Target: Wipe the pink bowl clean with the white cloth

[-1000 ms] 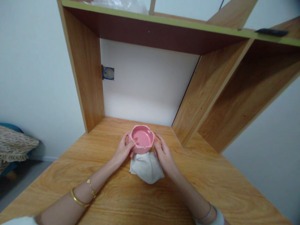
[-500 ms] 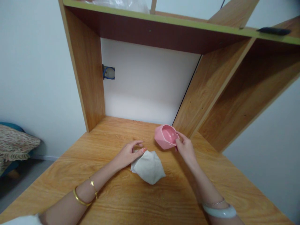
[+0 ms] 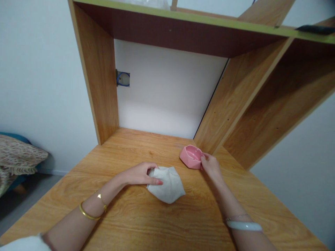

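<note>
A pink faceted ashtray (image 3: 190, 161) with a notched rim is at the right, upright on the wooden desk (image 3: 146, 223) or just over it. My right hand (image 3: 211, 168) pinches its right-hand rim between thumb and fingers. To the left lies a folded pale grey cloth (image 3: 169, 186), slightly bunched. My left hand (image 3: 143, 174) grips the cloth's left edge, thumb on top and fingers behind, the fingertips partly hidden. A narrow strip of desk separates cloth and ashtray.
Around the back of the desk rises a wooden shelf unit, with a side panel (image 3: 101, 80) at left and a slanting divider (image 3: 243, 94) at right. A socket hole (image 3: 123, 79) opens in the back wall. A patterned blanket (image 3: 19, 155) lies at far left.
My right hand has lowered the ashtray and moved it slightly right, tilting it more upright. My left hand has closed on the cloth's edge, its thumb now lying across the top.
</note>
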A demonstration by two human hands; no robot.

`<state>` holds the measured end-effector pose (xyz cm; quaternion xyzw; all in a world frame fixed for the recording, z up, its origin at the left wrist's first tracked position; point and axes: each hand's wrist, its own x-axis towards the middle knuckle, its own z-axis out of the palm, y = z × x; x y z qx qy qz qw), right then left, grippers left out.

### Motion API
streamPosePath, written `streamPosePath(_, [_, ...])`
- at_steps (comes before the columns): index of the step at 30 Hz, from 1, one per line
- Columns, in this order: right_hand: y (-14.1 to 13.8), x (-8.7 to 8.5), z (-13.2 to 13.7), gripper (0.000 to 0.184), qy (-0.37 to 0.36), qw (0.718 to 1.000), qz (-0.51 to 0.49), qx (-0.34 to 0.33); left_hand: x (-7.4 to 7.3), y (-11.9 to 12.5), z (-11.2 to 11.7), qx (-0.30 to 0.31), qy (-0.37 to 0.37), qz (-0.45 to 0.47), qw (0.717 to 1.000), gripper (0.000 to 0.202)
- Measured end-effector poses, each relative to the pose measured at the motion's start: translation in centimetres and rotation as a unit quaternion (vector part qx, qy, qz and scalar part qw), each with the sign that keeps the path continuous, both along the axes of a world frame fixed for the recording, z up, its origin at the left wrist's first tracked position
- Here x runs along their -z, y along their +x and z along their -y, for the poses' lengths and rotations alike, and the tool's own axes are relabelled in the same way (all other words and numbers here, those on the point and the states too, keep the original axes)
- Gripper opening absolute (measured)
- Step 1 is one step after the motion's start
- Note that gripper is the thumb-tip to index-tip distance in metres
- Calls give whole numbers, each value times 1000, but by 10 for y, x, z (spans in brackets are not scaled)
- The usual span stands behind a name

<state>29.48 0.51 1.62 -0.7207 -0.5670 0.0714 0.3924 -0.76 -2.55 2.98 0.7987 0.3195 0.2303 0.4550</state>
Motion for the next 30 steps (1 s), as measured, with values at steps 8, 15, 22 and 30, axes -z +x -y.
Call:
streamPosePath(8, [-32, -32, 22, 45, 13, 997, 71, 16, -6, 12, 7, -18, -82, 120, 989, 31])
streamPosePath(15, [-89, -27, 34, 46, -65, 886, -125, -441, -2, 19, 7, -29, -120, 217, 968, 38])
streamPosePath(22, [-78, -23, 28, 42, -65, 915, -67, -394, 12, 21, -6, -134, -85, 206, 966, 36])
streamPosePath(30, [-72, -15, 30, 41, -78, 942, 139, -296, 23, 13, -10, -239, 114, -102, 959, 30])
